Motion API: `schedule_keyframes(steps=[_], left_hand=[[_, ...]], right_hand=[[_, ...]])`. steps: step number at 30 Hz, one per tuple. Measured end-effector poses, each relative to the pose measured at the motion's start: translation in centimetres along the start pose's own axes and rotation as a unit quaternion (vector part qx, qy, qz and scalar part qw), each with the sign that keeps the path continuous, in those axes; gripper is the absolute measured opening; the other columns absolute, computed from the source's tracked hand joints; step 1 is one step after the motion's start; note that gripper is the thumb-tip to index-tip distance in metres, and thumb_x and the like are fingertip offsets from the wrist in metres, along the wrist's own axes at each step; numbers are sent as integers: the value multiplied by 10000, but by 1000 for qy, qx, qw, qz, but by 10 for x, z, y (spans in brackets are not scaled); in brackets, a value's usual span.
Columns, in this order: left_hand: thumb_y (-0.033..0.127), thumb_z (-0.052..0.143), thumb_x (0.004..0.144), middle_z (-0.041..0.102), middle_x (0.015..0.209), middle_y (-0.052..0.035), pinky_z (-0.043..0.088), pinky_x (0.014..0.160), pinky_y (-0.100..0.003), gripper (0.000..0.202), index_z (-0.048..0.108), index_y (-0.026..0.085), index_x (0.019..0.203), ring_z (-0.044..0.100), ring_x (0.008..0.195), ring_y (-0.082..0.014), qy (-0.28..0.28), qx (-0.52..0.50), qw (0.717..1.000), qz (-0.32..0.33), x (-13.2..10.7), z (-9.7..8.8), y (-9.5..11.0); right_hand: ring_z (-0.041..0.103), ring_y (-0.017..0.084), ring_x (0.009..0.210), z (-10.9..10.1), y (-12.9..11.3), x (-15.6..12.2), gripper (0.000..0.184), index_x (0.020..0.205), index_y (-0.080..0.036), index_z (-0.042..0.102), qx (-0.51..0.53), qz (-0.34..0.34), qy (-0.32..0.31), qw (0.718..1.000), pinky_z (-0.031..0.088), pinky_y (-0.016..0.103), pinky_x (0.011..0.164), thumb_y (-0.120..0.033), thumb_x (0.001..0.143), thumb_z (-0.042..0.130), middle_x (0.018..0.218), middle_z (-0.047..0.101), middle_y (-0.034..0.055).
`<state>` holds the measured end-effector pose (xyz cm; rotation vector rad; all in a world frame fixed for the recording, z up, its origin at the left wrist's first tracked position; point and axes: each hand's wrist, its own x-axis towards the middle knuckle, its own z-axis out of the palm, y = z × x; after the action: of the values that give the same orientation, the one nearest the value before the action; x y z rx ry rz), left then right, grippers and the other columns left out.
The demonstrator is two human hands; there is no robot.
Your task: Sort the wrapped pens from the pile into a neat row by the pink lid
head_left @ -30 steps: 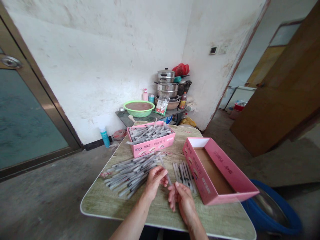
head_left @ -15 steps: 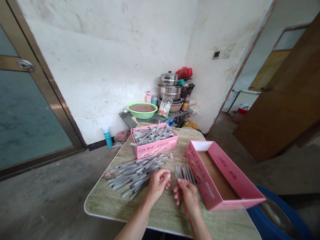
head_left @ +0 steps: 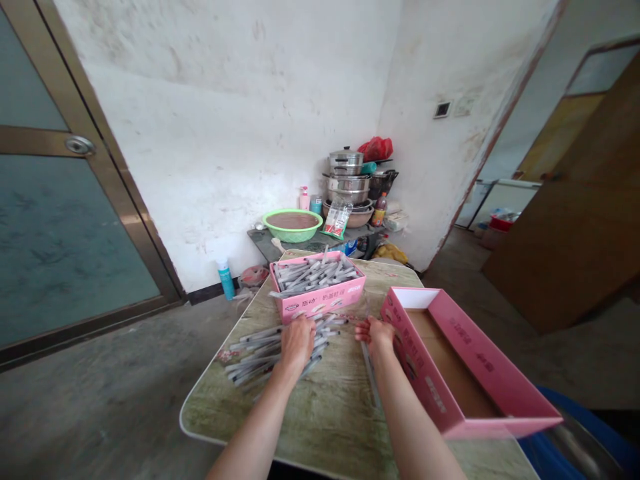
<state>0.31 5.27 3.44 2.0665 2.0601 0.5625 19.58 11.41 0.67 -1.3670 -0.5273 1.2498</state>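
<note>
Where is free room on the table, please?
Bare table: between left forearm and the pens by the right hand; also the near left corner. Crowded: the pen pile under the left hand, and left of the right box.

Left hand [head_left: 299,341] is curled palm-down, apart from the half-curled right hand [head_left: 377,333].

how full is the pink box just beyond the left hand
Heaped full: pen-like tubes rise above the rim of the pink box.

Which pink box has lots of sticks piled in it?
The far pink box, beyond the left hand: grey sticks fill it. The other box, by the right hand, shows its brown bottom.
</note>
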Motion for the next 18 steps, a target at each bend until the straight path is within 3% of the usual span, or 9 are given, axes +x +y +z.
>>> schedule_keyframes(steps=[6,14,18], left_hand=[[187,580,809,638,1079,-68,438,798,-302,135,683,228,885,610,951,-217,17,9,1000,-4,0,18,-4],[114,616,760,636,996,-57,411,850,-292,152,642,216,870,562,1016,-211,59,-37,997,42,-1,29,-1],[78,587,759,665,940,-69,403,863,-324,217,654,197,927,580,964,-219,82,-152,984,34,-1,31,3]], right_hand=[[536,134,329,-6,0,-16,193,916,-114,537,8,-50,-48,998,426,227,294,-291,847,569,482,612,-1],[525,145,323,-26,15,-61,542,1109,-95,492,3,-95,-106,990,400,227,256,-406,698,661,501,618,-20],[520,125,335,-38,31,-82,589,1159,-109,485,-31,-136,-141,980,389,204,258,-487,738,648,527,608,-38]])
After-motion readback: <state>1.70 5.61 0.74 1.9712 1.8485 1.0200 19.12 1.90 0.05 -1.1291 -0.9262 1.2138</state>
